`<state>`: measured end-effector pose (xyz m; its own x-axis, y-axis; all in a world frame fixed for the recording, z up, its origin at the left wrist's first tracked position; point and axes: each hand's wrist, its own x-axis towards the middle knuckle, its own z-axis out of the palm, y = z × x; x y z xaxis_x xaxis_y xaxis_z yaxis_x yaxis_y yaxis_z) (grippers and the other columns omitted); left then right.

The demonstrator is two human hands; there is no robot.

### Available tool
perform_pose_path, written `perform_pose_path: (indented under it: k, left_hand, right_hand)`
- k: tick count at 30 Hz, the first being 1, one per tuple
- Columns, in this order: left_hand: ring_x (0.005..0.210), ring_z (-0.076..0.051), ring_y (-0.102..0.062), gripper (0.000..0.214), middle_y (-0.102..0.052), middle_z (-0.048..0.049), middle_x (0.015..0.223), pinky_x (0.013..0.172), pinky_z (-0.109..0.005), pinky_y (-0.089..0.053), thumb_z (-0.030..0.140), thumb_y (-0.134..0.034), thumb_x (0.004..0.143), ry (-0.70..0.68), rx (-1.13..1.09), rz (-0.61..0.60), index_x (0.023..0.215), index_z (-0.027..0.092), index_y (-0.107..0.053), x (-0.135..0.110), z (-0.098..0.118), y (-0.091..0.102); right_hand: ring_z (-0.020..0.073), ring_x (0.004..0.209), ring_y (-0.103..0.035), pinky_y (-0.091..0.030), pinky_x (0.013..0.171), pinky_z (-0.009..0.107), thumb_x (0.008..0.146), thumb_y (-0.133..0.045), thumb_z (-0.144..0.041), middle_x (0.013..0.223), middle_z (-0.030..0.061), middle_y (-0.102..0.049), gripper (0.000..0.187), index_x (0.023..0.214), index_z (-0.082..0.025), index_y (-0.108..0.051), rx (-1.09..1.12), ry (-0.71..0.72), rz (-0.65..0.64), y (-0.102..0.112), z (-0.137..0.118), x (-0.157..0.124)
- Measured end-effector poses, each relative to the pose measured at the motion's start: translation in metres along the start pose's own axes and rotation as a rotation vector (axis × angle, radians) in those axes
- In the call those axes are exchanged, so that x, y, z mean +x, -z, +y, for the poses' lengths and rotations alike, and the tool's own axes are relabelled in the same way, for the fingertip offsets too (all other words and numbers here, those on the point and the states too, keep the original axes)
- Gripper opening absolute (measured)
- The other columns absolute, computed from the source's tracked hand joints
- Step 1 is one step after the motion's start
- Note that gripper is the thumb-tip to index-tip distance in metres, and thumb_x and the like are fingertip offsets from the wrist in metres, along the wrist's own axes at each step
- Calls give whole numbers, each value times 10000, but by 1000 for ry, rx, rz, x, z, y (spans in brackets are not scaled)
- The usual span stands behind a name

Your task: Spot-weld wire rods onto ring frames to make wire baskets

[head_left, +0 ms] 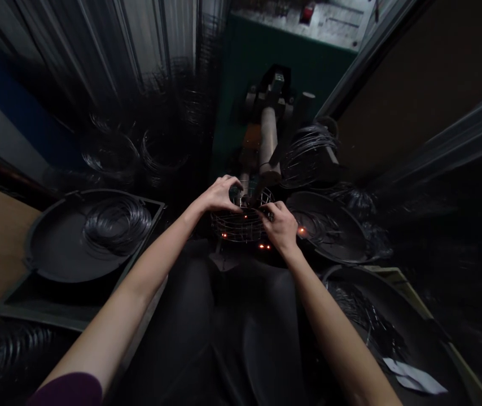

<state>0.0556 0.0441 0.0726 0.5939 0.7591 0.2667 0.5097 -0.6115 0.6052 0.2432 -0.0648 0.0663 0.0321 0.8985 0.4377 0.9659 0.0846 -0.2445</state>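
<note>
A round wire cage (pixel 241 223) sits under the arm of a welding machine (pixel 268 135) in the middle of the view, with small orange sparks glowing at its lower edge. My left hand (pixel 220 194) curls over the cage's upper left rim and grips it. On the right rim, the fingers of my right hand (pixel 281 225) are closed on the wires. Both forearms reach in from the bottom of the picture.
A dark round pan (pixel 50 248) at the left holds a bundle of wire rings (pixel 116 223). Another pan (pixel 342 242) with wire pieces stands at the right, and more coils (pixel 309 152) hang beside the machine. Stacked rings lie behind. Paper scraps (pixel 414 378) rest at lower right.
</note>
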Motion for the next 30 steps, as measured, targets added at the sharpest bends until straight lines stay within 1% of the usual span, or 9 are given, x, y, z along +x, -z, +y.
perform_pose_path:
  k: [4,7,11,15,18,21,24,27,30]
  left_hand:
    - [1088,-300,-501,719,-538,-81,1128,968,-456,-411,398,-836,508,-3,-71,-29,1132,189,-546,9,-6,4]
    - [1265,-332,-390,974,-406,-105,1362,1065,-501,-319,448,-832,522,7,-268,28,1349,247,-358,-8,-25,-1]
    - [1389,-347,-229,1212,-245,-178,1466,1127,-511,-216,458,-860,468,87,-577,55,1430,225,-159,-47,-61,-26]
    - [1302,-336,-385,1159,-374,-204,1361,1084,-530,-275,413,-863,465,166,-761,168,1388,203,-195,-67,-78,-51]
    - [1255,-311,-431,1029,-430,-167,1311,1067,-505,-308,375,-858,470,152,-714,293,1315,207,-296,-76,-70,-47]
    - [1214,-275,-456,862,-470,-111,1272,1059,-453,-340,339,-836,508,54,-522,307,1235,219,-389,-93,-50,-24]
    - [1206,-271,-441,718,-483,-83,1266,1053,-433,-350,340,-816,537,-19,-257,251,1158,231,-475,-107,-26,2]
    - [1223,-299,-391,643,-460,-86,1309,1043,-456,-351,368,-815,529,-58,-39,154,1096,237,-541,-111,-3,13]
    - [1200,-317,-378,624,-441,-88,1336,1004,-484,-372,381,-802,544,-78,83,75,1105,245,-565,-107,12,9]
  right_hand:
    - [162,718,-538,-389,599,261,880,-503,-424,872,60,-574,285,870,-192,-668,96,-79,42,5,4,8]
    - [186,818,-569,-445,740,304,928,-345,-452,895,80,-592,414,901,-188,-663,255,-177,51,29,12,-20]
    - [205,920,-595,-459,857,348,937,-240,-488,936,73,-657,492,902,-217,-650,341,-323,-221,48,31,-100]
    - [245,808,-650,-535,731,353,818,-382,-620,812,88,-688,498,775,-213,-665,364,-329,-533,24,58,-180]
    - [237,847,-666,-542,767,334,791,-473,-583,870,82,-702,433,822,-210,-690,463,-283,-653,11,71,-206]
    - [236,921,-661,-542,801,345,794,-537,-532,995,68,-702,390,999,-230,-677,551,-335,-594,23,60,-188]
    - [232,932,-653,-539,796,349,771,-618,-488,1058,60,-685,425,1122,-247,-628,654,-362,-470,48,23,-135]
    - [221,819,-661,-529,742,324,749,-658,-471,882,52,-709,326,934,-204,-692,742,-274,-571,61,-19,-76]
    - [200,756,-660,-507,692,283,768,-654,-419,781,33,-712,246,806,-183,-714,693,-157,-660,54,-42,-35]
